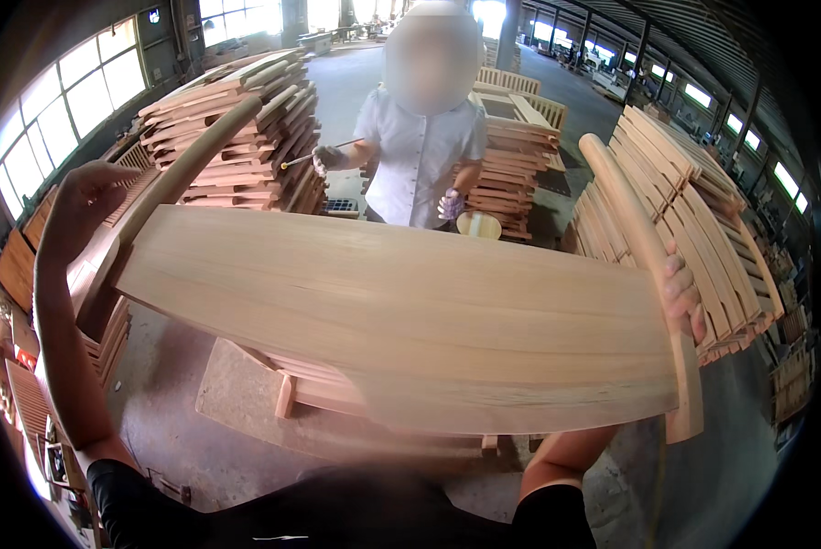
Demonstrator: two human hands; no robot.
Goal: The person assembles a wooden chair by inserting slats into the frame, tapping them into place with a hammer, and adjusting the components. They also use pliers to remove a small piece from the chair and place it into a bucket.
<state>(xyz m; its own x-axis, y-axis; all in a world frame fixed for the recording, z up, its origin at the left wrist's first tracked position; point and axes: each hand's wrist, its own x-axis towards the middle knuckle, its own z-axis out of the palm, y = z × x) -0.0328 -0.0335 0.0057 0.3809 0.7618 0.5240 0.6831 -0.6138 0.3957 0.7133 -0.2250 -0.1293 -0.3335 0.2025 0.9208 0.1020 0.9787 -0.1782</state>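
A pale wooden headboard-like panel, with a rounded post at each end, stretches across the view in front of me. My right hand is closed around the right post, its fingers showing on the outer side. My left hand is raised beside the left post, with its fingers loosely bent and nothing visible in them. A small gap seems to show between that hand and the post. Beneath the panel, part of another wooden piece shows; what supports the panel is hidden.
Facing me beyond the panel, a person in a light shirt and gloves holds a thin brush-like stick. A round container is near them. Tall stacks of wooden parts stand at left, behind and right.
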